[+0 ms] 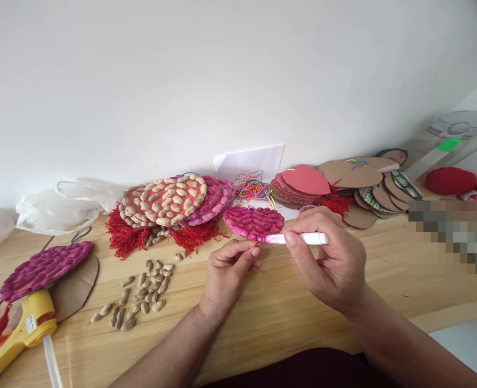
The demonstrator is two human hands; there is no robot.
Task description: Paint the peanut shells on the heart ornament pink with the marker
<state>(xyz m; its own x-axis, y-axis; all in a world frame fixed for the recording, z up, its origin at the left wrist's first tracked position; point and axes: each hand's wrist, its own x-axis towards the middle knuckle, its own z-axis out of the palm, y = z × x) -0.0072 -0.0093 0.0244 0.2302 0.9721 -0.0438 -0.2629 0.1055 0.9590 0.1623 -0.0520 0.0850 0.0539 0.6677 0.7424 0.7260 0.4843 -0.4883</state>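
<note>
Between the thumb and fingertips of my right hand is a white marker, held level. Its pink-stained tip end touches the lower edge of a cardboard disc covered in magenta-painted peanuts. My left hand is closed in a pinch at that same lower edge, where a bit of red yarn shows. The disc is tilted up, facing me. Loose unpainted peanuts lie on the table to the left of my left hand.
A yellow glue gun and another magenta peanut disc are at left. Red-tasselled peanut discs, tangled coloured cords, red cardboard pieces and brown cardboard pieces line the wall. A plastic bag lies back left.
</note>
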